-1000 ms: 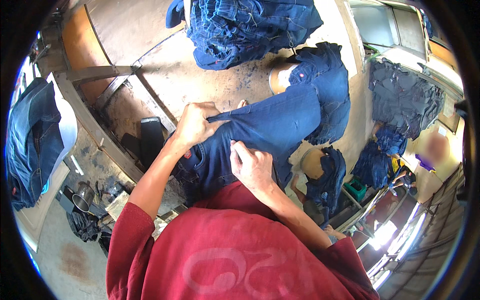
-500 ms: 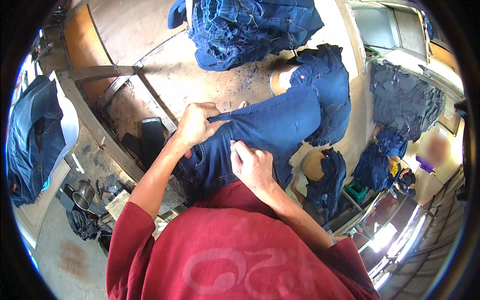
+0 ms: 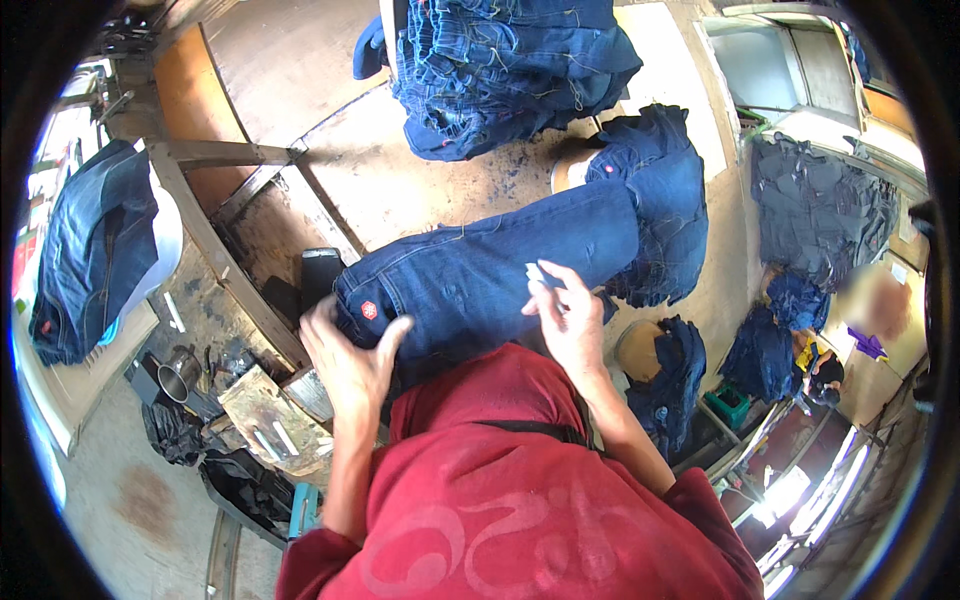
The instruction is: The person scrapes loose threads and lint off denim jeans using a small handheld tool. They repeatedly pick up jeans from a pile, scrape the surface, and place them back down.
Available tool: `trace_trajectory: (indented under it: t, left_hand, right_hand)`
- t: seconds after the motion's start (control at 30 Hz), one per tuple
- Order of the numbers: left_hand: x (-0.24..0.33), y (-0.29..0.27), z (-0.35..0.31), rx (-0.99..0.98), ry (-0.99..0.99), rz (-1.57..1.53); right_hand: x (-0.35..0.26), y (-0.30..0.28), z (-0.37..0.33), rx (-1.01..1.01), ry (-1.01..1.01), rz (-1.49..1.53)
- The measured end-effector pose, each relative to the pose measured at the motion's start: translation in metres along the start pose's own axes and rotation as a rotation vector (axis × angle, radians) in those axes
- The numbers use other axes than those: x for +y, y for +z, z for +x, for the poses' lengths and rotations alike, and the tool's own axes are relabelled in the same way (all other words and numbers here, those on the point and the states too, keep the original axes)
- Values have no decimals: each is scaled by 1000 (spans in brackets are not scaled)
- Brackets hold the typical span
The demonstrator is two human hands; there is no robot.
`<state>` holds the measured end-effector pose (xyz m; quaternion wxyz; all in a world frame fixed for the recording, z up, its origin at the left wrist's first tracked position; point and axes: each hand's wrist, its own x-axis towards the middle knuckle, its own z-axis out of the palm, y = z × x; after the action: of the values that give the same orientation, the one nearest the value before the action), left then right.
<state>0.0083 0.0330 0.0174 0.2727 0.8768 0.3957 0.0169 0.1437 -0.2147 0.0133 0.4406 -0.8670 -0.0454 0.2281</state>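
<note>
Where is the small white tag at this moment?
In the head view, the small white tag is right of centre, at the fingertips of the right hand, above the blue jeans on the worktable.

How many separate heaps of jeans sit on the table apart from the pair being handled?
2: a stack of jeans at the table's far edge, and a bunched heap at its right end. More denim lies off the table; some may be hidden.

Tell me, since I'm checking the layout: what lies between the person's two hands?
In the head view, only the dark blue jeans span from left hand to right hand.
</note>
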Motion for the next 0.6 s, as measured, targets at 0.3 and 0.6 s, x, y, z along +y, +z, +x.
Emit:
trace_trajectory:
  t: [0.3,0.6]
  left_hand:
    - [-33,10,-92,-65,-719,-775]
    - [-8,19,-77,-791,-1041,-1685]
  right_hand:
    - [37,-32,-16,5,-28,-53]
    - [39,-27,-11,-158,64,-41]
